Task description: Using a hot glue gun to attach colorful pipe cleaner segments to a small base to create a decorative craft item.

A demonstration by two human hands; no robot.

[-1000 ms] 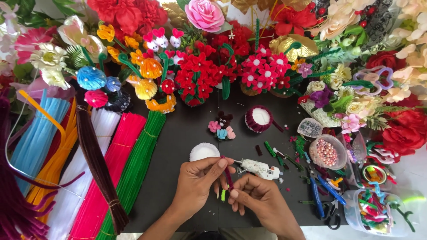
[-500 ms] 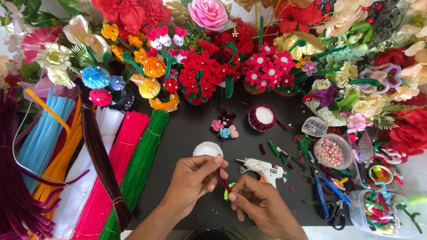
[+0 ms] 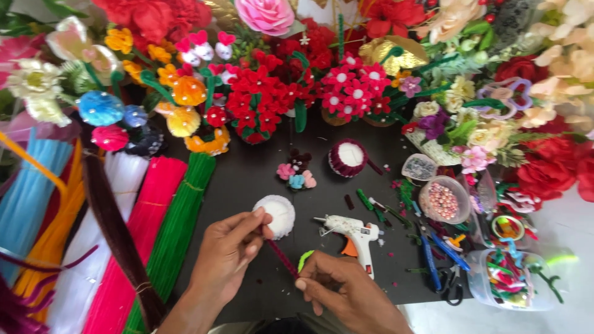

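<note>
Right hand (image 3: 346, 291) pinches a green piece (image 3: 304, 260) and the lower end of a maroon stem (image 3: 282, 256), left hand (image 3: 232, 253) grips its upper end by the white pompom (image 3: 276, 215), glue gun (image 3: 352, 234) just right on the black desk (image 3: 247, 179), flowers (image 3: 260, 102) beyond.

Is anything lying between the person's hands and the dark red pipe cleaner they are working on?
No. The left hand and the right hand both already touch the dark red pipe cleaner, with a white pompom at the left fingertips. The glue gun lies off to the right, clear of them.
</note>
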